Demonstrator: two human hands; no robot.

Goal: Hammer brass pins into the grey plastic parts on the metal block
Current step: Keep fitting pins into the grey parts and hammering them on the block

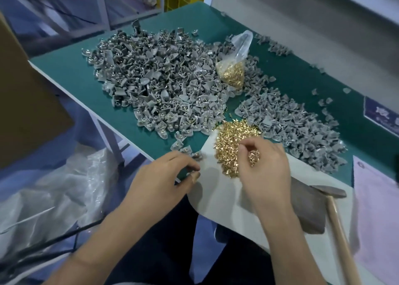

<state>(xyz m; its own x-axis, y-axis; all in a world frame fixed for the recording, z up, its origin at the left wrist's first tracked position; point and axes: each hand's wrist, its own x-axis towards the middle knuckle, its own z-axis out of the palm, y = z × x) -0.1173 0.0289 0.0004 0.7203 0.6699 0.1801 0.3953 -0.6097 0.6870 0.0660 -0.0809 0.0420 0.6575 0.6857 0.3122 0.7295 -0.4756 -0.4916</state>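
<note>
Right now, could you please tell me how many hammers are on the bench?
1: the hammer lies at the right, beside the metal block; others may be hidden.

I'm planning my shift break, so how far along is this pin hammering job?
Done: the big left pile seems to show brass in its parts. In hand: the right hand picks pins from the loose brass pins; the left hand pinches something small; the hammer lies idle. Left: the right pile and a bag of pins.
</note>
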